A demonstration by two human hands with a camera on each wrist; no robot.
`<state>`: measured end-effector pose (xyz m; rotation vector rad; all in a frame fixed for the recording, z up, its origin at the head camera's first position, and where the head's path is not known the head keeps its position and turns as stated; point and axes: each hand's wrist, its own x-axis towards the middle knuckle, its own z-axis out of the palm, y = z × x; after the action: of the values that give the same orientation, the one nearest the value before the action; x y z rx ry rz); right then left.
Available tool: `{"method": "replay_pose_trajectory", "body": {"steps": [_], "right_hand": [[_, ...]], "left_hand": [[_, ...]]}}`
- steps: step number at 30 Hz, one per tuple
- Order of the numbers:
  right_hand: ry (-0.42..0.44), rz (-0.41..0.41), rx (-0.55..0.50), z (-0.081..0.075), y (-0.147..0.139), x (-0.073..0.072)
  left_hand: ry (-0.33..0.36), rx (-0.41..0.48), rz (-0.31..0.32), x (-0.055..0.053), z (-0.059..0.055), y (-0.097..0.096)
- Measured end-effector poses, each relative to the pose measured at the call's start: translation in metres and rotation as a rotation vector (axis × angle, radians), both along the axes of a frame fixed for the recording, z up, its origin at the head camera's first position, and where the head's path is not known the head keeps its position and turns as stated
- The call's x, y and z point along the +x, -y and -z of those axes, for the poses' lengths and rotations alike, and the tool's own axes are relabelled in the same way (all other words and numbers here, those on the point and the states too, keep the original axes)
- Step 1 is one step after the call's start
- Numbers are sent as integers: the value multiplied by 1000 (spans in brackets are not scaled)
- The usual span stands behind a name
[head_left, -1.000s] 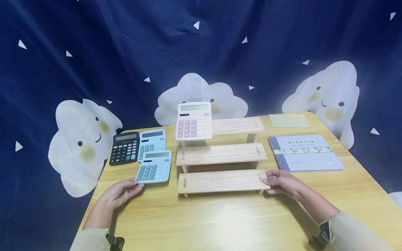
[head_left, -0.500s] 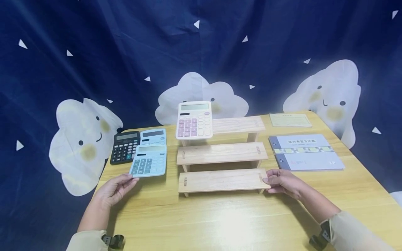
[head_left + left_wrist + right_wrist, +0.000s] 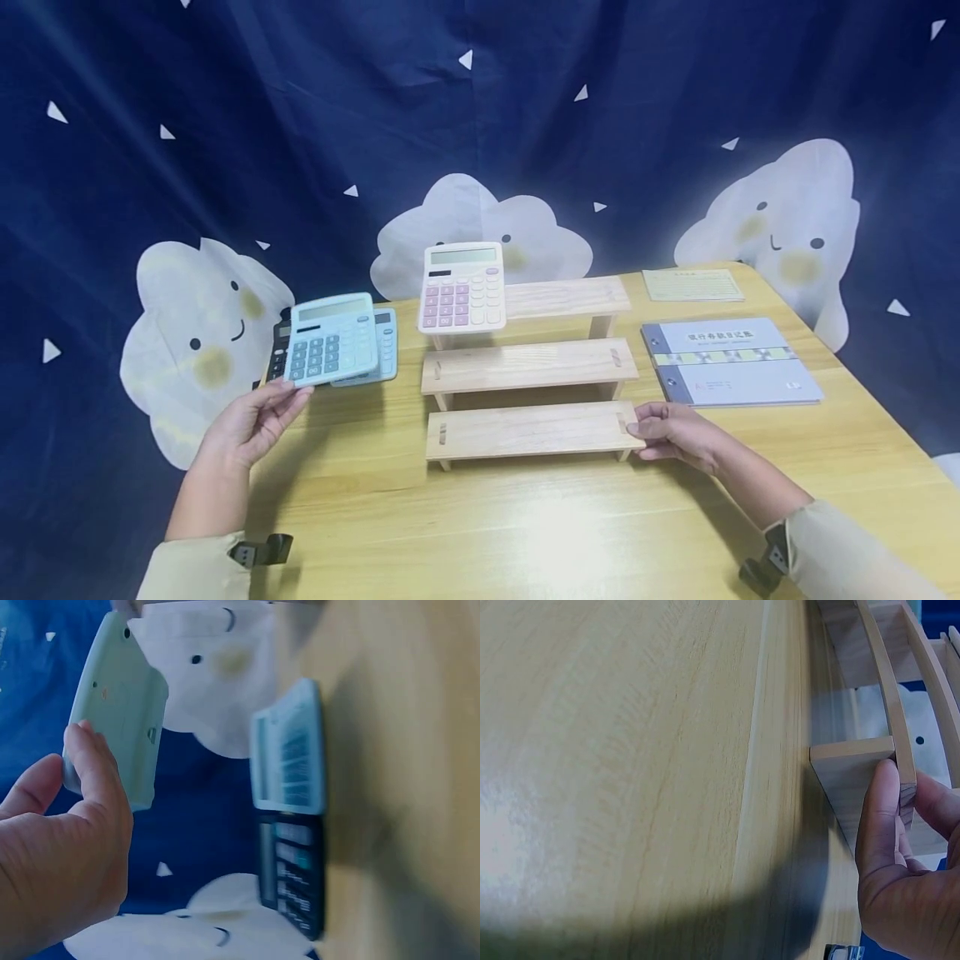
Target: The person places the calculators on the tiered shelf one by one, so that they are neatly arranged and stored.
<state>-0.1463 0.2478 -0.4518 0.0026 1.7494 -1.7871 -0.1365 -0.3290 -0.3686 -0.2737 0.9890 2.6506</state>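
My left hand (image 3: 251, 419) pinches a light blue calculator (image 3: 332, 340) by its lower left corner, holding it raised above the table. Its plain back (image 3: 124, 712) faces the left wrist view, thumb on one side and fingers on the other. Beneath it lie a second blue calculator (image 3: 386, 346) and a black calculator (image 3: 278, 350), both partly hidden in the head view. My right hand (image 3: 678, 437) grips the right end of the lowest step of a three-step wooden rack (image 3: 528, 432). A white calculator with purple keys (image 3: 463, 289) leans on the rack's top step at the left.
A grey-blue ledger book (image 3: 731, 362) lies right of the rack, with a pale green paper slip (image 3: 692, 285) behind it. A dark blue curtain (image 3: 480, 125) with clouds hangs beyond the wooden table (image 3: 480, 533).
The left hand has carried the light blue calculator left, back and upward, so it now covers much of the black one. The right hand stays on the rack.
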Motion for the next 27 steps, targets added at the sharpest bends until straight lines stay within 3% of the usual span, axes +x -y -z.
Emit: {"method": "replay_pose_trajectory", "body": {"steps": [6,14,23,27], "right_hand": [[-5,10,-1,4,0,-1],[0,-3,-12,10,-6,11],[-16,-2,-24,9,-7,6],[-26,0,-23,7,-2,2]], "left_hand": [[-44,0,-37,-11,-27,-7],[-6,-30,-75,-17,-45,-38],[-69,-59,-25,-25,-66,-81],[-48,-67,-14,-28,-72,-102]]}}
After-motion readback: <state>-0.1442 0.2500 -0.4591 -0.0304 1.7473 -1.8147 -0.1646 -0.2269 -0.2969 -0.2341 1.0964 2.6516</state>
